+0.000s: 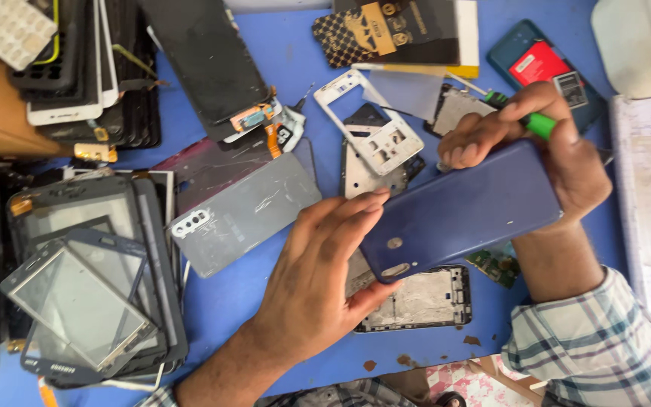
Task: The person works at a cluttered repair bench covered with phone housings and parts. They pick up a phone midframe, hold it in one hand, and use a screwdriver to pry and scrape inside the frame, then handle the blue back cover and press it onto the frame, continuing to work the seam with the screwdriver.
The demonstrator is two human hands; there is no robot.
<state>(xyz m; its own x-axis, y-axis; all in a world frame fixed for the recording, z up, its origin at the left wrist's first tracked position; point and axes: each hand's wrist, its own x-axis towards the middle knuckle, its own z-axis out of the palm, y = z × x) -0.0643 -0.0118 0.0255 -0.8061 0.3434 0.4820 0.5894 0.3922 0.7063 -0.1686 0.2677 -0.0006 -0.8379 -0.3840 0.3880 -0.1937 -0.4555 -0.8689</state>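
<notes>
Head view: the left hand (318,279) grips the lower end of a blue phone back cover (465,207), fingers (359,211) laid flat on top and thumb underneath. The right hand (544,147) clasps the cover's upper edge while pinching a green-handled screwdriver (540,123). The cover hangs tilted above a blue table (235,301), over a bare phone frame (423,301). A grey back cover (242,215) lies just left.

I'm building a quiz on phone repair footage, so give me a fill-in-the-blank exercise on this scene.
1. Both hands hold a phone whose back is ____ in colour.
2. The right hand grips a tool with a ____ handle.
3. The left hand steadies the phone's ____ end.
4. The table is ____ in colour.

Missing words: blue; green; left; blue
</notes>
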